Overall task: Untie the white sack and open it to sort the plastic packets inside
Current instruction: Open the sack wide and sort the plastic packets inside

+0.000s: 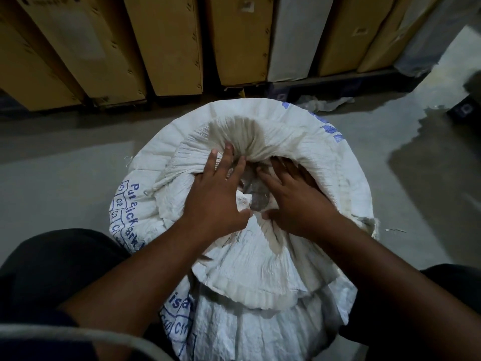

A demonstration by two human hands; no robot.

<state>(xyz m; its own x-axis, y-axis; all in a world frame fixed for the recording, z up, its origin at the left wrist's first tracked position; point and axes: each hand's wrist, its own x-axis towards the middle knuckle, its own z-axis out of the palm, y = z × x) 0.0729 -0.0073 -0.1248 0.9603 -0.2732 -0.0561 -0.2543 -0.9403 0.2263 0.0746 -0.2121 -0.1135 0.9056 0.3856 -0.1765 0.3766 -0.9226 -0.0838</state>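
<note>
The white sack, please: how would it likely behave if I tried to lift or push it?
Its woven cloth probably flops: the white sack bunches into pleats round the left hand and right hand. It bulges round and full, so it is likely heavy and unlikely to tip.

Matt woven-plastic sack (260, 256); glossy plastic packets (256, 198); smooth cardboard boxes (169, 43).

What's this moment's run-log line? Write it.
white sack: mouth partly open | left hand: pressing mouth fabric | right hand: pressing mouth fabric | plastic packets: glimpsed inside
</note>
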